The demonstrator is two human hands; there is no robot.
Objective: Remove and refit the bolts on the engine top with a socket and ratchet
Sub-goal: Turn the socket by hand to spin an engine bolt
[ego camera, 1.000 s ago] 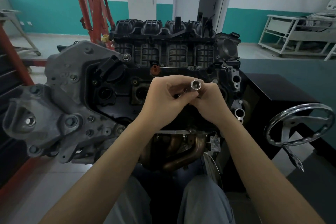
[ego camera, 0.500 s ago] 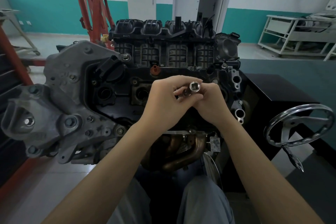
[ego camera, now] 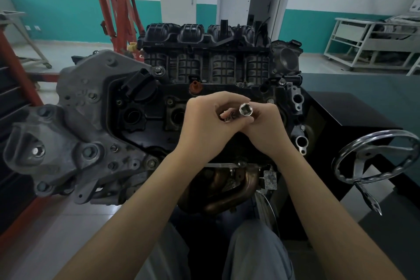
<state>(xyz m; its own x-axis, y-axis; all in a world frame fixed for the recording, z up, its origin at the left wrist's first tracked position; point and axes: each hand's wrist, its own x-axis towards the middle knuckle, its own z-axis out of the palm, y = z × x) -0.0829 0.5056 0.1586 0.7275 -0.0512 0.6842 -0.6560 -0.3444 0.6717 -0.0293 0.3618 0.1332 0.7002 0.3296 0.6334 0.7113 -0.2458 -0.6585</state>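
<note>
A black engine (ego camera: 141, 107) on a stand fills the middle of the head view, its top cover facing me. Both hands meet above the cover's centre. A chrome socket (ego camera: 246, 110) points its hex opening up at me, fitted on a dark tool shaft. My left hand (ego camera: 204, 118) curls its fingers round the shaft just left of the socket. My right hand (ego camera: 264, 124) grips the tool from the right, under and behind the socket. The rest of the ratchet is hidden inside the hands. A bolt head (ego camera: 158, 70) shows at the cover's back left.
A chrome handwheel (ego camera: 372, 157) on the black stand sits at the right. Rusty exhaust pipes (ego camera: 229, 191) hang below the hands. A red hoist (ego camera: 116, 4) stands behind left, a white trolley (ego camera: 368, 45) far right. My knees are at the bottom.
The socket and both hands have drifted slightly lower and toward me; the socket's opening now faces the camera more squarely. The grip is the same.
</note>
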